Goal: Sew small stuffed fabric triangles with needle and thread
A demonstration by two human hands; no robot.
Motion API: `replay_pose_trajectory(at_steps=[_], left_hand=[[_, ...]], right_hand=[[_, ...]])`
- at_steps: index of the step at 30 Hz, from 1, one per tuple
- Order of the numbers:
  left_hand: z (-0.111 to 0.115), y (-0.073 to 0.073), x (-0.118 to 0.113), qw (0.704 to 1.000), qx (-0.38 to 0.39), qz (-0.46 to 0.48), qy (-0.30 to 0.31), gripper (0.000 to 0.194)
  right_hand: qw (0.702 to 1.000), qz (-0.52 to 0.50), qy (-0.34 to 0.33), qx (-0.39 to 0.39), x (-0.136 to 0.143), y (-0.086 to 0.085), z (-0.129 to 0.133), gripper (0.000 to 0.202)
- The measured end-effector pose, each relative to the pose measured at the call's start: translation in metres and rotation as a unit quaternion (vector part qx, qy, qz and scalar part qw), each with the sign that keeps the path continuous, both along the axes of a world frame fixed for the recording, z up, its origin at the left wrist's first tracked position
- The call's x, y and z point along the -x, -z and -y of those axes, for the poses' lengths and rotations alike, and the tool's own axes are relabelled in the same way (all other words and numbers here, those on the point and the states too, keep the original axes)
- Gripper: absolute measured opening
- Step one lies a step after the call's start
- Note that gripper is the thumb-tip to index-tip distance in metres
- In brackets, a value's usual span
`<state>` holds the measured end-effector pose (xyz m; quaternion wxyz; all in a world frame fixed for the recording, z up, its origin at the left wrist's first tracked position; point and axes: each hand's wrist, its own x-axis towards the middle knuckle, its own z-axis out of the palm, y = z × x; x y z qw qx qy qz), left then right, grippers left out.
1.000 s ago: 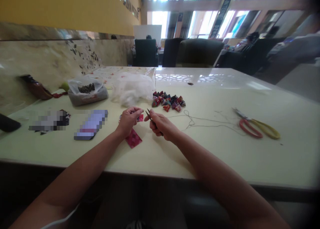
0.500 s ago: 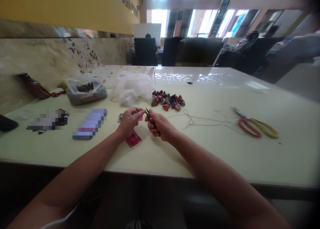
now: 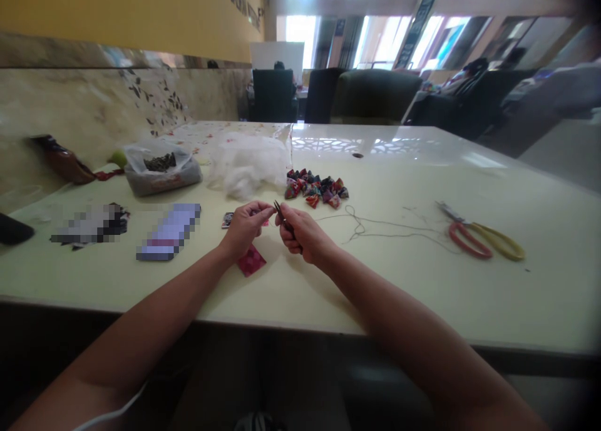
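A pale, glossy table (image 3: 399, 287) spans the frame, with a yellow wall (image 3: 126, 17) at upper left and dark chairs (image 3: 375, 99) along the top. The left hand (image 3: 244, 225), at centre, has thumb and index finger pinched together; whatever lies between them is too small to identify. The right hand (image 3: 301, 230), just beside it, has its fingers clamped around small dark snips (image 3: 280, 213), whose points are angled up and left, near the left fingertips. A pink cloth square (image 3: 251, 261) lies on the table just below the left hand, and a patterned cloth piece (image 3: 228, 219) shows partly behind that hand. Above the right hand sits a cluster of small coloured cloth bundles (image 3: 315, 188). Loose thread (image 3: 359, 225) runs from near the right hand towards large scissors (image 3: 462, 220) at right, with one red and one yellow handle. White fluffy material (image 3: 244, 165) lies above the left hand; left of it stands a plastic bag (image 3: 164, 180) with dark bits in its opening. A blurred-out rectangular item (image 3: 169, 232) lies at left of centre.
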<state>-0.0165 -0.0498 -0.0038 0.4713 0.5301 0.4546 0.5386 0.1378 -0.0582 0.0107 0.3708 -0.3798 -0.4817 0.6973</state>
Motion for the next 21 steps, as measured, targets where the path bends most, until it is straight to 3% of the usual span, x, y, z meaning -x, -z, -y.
replay_pose_trajectory(at_steps=[12,16,18,21], left_hand=[[0.002,-0.003,-0.002,1.0,0.001,-0.001,0.007,0.03],[-0.001,-0.002,0.0,0.998,0.018,0.046,-0.027,0.027],[-0.004,-0.003,0.003,0.995,0.021,0.076,-0.06,0.026],[-0.01,-0.006,0.008,0.99,0.012,0.111,-0.088,0.025]], right_hand=[[1.0,0.014,0.019,0.016,0.0,-0.003,-0.002,0.041],[0.989,0.124,0.051,-0.066,-0.006,-0.008,-0.007,0.041],[0.95,0.261,0.035,-0.168,-0.009,-0.008,-0.009,0.039],[0.832,0.475,-0.016,-0.288,-0.008,-0.005,-0.006,0.032]])
